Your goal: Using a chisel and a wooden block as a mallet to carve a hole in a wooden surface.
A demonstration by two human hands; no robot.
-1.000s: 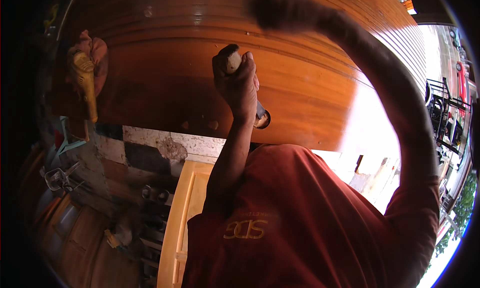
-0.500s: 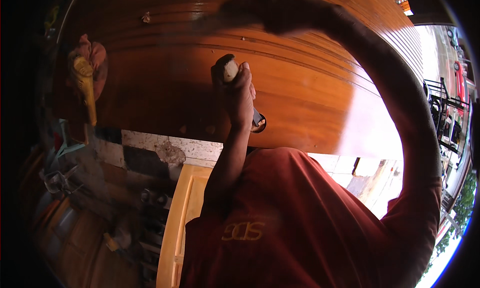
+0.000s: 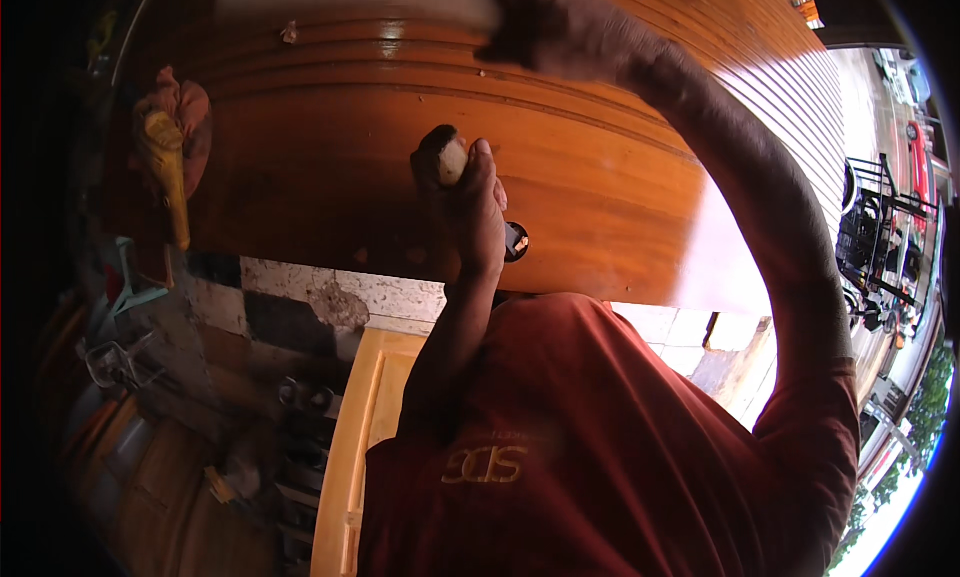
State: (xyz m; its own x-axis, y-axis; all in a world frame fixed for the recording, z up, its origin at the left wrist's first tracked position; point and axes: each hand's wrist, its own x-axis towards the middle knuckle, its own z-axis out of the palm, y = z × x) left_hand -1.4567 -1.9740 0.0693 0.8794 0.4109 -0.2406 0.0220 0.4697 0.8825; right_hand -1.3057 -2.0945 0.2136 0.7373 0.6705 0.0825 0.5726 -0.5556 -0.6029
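My left hand [image 3: 470,212] is closed round a chisel, its pale, dark-topped handle [image 3: 450,162] pointing up at me and its metal blade [image 3: 512,237] down in a round dark-rimmed hole near the front edge of a varnished, grooved wooden panel [image 3: 600,207]. My right hand [image 3: 535,32] is raised over the panel at the top, badly blurred; a faint streak reaches left from it, and I cannot make out what, if anything, it holds. On the panel's left lies a yellow power tool [image 3: 168,167] on a pink cloth [image 3: 190,107].
Below the panel are a chequered tiled floor [image 3: 290,317] and a pale wooden panelled piece [image 3: 370,407] beside my body. A turquoise object [image 3: 135,282] and clutter stand at the lower left. Black metal frames [image 3: 880,237] and a red car [image 3: 916,162] show at the right.
My left hand has come down and slightly left, still gripping the chisel. My right hand stays high, smeared in motion, and its forearm has shifted leftward.
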